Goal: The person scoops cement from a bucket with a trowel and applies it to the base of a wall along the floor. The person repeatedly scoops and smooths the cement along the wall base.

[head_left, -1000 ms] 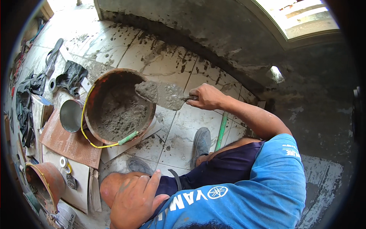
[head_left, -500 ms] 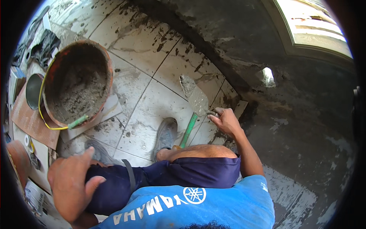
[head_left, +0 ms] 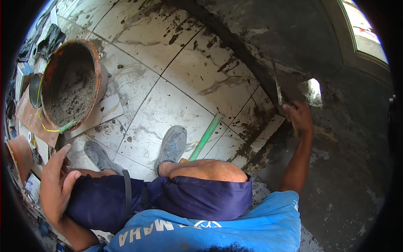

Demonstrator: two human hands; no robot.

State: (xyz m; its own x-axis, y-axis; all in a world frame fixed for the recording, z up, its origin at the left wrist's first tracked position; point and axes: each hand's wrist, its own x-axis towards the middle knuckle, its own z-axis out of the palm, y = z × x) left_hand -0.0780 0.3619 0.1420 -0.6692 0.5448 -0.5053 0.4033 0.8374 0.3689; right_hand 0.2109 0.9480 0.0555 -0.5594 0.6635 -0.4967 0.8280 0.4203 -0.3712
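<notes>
My right hand (head_left: 300, 118) is closed round the handle of a trowel (head_left: 278, 87). The trowel's blade is seen nearly edge-on, close to the grey plastered wall (head_left: 340, 168); whether it touches cannot be told. Just right of it, a bright hole (head_left: 313, 93) breaks through the wall. Out at the left, by my knee, my left hand (head_left: 58, 185) holds nothing, its fingers and thumb apart. Beyond it stands an orange-rimmed bucket (head_left: 100, 80) with grey mortar (head_left: 75, 96) inside and a yellow handle hanging over its side.
A green bar-like tool (head_left: 206, 137) lies on the white tiles (head_left: 168, 109) beside my shoe (head_left: 173, 143). Mortar splatters dot the floor along the wall's foot. Left of the bucket are a dark bowl (head_left: 35, 91) and a brown board (head_left: 26, 110). A window frame (head_left: 342, 33) sits upper right.
My right hand and the trowel have moved right, from over the tiles to the wall, and the blade has turned edge-on. My left hand stays open. The whole view has shifted slightly.
</notes>
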